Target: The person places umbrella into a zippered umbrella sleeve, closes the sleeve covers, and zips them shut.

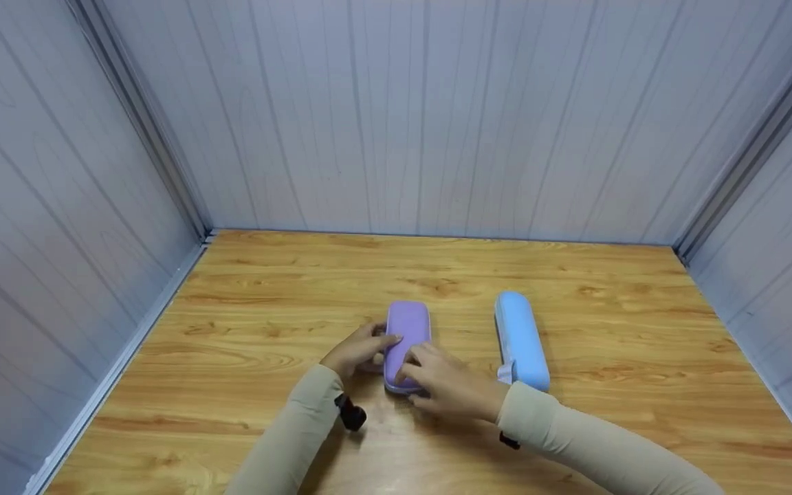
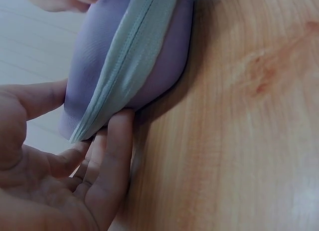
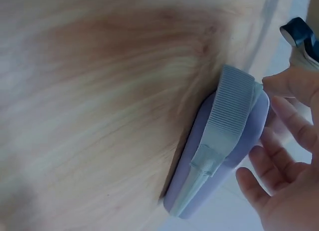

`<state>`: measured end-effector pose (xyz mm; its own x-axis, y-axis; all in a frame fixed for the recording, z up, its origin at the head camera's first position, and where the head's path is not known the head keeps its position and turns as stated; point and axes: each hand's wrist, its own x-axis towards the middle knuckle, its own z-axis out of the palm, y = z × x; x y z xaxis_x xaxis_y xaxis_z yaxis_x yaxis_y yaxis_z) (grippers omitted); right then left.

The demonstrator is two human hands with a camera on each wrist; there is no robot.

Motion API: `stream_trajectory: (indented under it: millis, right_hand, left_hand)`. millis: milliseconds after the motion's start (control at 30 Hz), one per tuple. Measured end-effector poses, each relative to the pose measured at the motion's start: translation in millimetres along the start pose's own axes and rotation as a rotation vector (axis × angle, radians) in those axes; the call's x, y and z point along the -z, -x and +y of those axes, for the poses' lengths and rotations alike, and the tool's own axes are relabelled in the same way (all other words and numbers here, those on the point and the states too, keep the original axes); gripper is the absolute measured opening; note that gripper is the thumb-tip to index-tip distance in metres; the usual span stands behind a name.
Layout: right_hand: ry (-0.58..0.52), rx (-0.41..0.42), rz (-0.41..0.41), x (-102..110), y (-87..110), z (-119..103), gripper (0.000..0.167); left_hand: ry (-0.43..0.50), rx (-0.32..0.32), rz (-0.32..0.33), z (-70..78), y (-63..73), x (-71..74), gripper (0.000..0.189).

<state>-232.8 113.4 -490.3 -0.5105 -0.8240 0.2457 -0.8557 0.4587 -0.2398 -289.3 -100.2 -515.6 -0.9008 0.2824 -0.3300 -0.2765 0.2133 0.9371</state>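
Observation:
A purple zippered pencil case (image 1: 408,320) lies lengthwise on the wooden table, with a pale zipper band (image 2: 130,56) along its side. My left hand (image 1: 360,349) grips its left side, thumb on top and fingers low against the wall. At the near end, my right hand (image 1: 452,385) has its thumb by the zipper band and its bent fingers over the top. A ribbed strap (image 3: 231,104) runs along that end in the right wrist view. The case looks closed. To the right lies a blue pencil case (image 1: 524,337), untouched, with a pale tab at its near end.
The wood-grain table (image 1: 258,289) is bounded by a pale panel wall (image 1: 396,124) at the back and similar walls at both sides. A black wrist device (image 1: 350,412) sits on the left sleeve. The blue case stands close to the right forearm.

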Motion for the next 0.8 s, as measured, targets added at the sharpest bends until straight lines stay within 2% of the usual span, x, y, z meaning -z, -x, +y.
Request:
stream_trajectory:
  millis: [133,267,400,467,600,800]
  right_hand:
    - [0.098,0.067,0.004,0,-1.6,1,0.025]
    - [0.22,0.175,-0.008,-1,-3.2,4,0.019]
    - [0.415,0.291,-0.013,-4,-4.7,4,0.009]
    - [0.539,0.33,-0.027,-5,-5.9,4,0.009]
    - [0.721,0.36,-0.069,-6,-8.9,0,0.018]
    - [0.793,0.365,-0.097,-7,-11.3,-2,0.019]
  left_hand:
    - [-0.001,-0.006,0.002,-0.7,-0.6,-0.5,0.068]
    - [0.019,-0.002,0.002,-1.9,-1.6,-1.1,0.067]
    - [0.023,0.003,0.004,-0.8,-0.5,-1.1,0.069]
    - [0.02,-0.003,0.001,-0.7,0.1,-1.1,0.068]
    - [0.017,-0.013,0.003,-1.3,0.4,-1.0,0.065]
    - [0.027,-0.014,0.013,-2.6,0.2,-0.4,0.061]
